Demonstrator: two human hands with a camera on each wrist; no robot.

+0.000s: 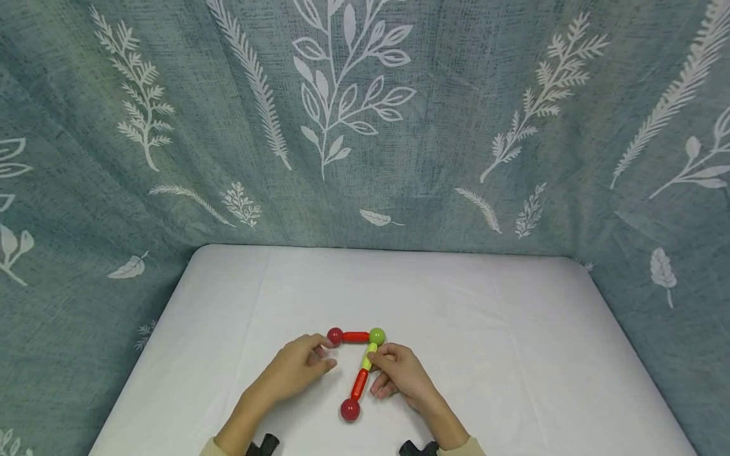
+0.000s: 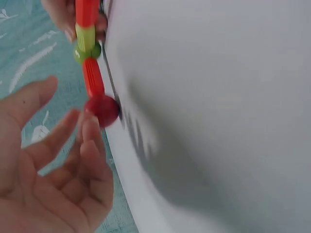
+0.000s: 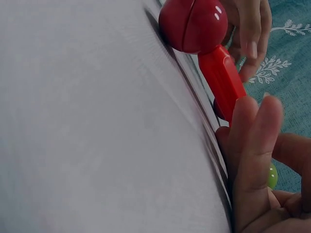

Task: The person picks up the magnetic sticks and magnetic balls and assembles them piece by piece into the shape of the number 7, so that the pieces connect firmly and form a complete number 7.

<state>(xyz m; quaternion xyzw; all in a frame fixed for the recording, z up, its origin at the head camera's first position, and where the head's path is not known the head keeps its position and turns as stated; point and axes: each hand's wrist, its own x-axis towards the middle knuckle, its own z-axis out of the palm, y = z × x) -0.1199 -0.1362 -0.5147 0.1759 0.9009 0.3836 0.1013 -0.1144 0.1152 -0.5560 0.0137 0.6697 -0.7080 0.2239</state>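
On the white table lies a joined piece of ball-and-rod toy. A red rod (image 1: 356, 337) runs between a red ball (image 1: 335, 336) and a green ball (image 1: 377, 336). From the green ball, a rod with a yellow-green half (image 1: 369, 356) and a red half (image 1: 359, 384) slants down to a second red ball (image 1: 350, 410). My right hand (image 1: 403, 373) pinches the yellow-green half between thumb and finger. At the far-left red ball, my left hand (image 1: 298, 368) has its fingertips against or very near it, thumb apart; the left wrist view (image 2: 101, 110) cannot settle contact.
The white-covered table (image 1: 485, 316) stretches around the toy. Behind it hangs a teal curtain (image 1: 433, 158) with white leaf prints. Black devices (image 1: 264, 445) sit by both wrists at the bottom edge.
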